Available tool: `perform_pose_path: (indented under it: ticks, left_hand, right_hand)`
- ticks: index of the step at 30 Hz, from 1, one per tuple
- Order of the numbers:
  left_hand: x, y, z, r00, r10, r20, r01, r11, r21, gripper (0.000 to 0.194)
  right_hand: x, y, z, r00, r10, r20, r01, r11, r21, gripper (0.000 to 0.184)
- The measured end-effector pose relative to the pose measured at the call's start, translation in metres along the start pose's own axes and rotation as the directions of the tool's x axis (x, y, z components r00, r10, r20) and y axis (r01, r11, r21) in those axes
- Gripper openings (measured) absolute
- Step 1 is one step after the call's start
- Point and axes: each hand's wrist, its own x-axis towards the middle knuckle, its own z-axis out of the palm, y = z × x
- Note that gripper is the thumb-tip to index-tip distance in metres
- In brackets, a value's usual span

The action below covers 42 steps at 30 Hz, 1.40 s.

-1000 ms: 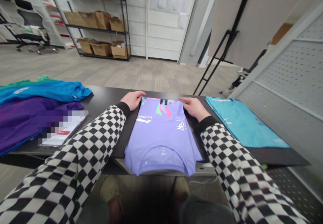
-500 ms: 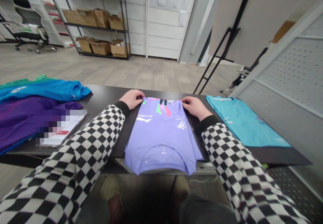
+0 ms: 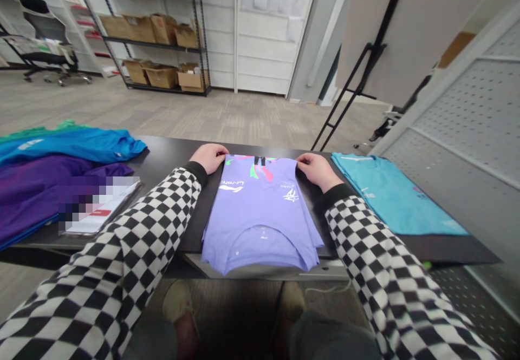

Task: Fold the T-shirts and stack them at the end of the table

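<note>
- far left, stacked shirts on the black table [image 3: 170,151]: a green one [image 3: 36,131] peeking out at the back, a bright blue shirt [image 3: 69,144] on that, and a purple shirt [image 3: 40,189] nearest the edge of the table
- just right of the purple one there's a flat white-and-red printed card [image 3: 99,214] lying on it, partly pixelated so can't really read it
- upper left of the frame, way back on the carpet: an office chair [image 3: 44,40] and a black wire shelf with cardboard boxes [image 3: 152,38]
- left hand [image 3: 210,158], checkered sleeve [image 3: 134,230] and all, sits at the far left corner of the T-shirt, fingers [image 3: 221,153] curled on the edge, hand mostly closed, but can't tell if it's actually pinching the fabric
- dead center of the table, a lavender Li-Ning T-shirt [image 3: 260,208] lying flat, between both hands, collar toward the person at the near table edge, colorful print up at the far end
- right hand [image 3: 319,171] is on the far right corner of that same shirt, fingers slightly curled, same deal, can't tell if it's gripping or just touching
- right of that, well apart from the hand, a turquoise shirt [image 3: 390,192] lies flat on the table
- far right: a perforated gray panel [image 3: 459,116] standing beside the table
</note>
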Motion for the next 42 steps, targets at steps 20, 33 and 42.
perform_pose_path:
  ticks: [20, 33, 42]
  left_hand:
    - [-0.001, 0.002, -0.003, 0.989, -0.147, 0.000, 0.144, 0.968, 0.204, 0.026]
    - [-0.011, 0.022, -0.013, 0.972, -0.227, -0.060, 0.234, 0.956, 0.178, 0.031]
    - [-0.026, 0.061, -0.009, 0.929, -0.362, 0.071, 0.346, 0.922, 0.175, 0.029]
  right_hand:
    - [-0.003, -0.008, 0.000, 1.000, 0.013, 0.018, -0.010, 0.987, -0.161, 0.016]
    - [-0.007, -0.023, -0.006, 0.992, 0.092, -0.089, -0.109, 0.970, -0.217, 0.025]
    - [-0.027, -0.047, -0.011, 0.983, 0.064, 0.174, -0.042, 0.991, -0.125, 0.029]
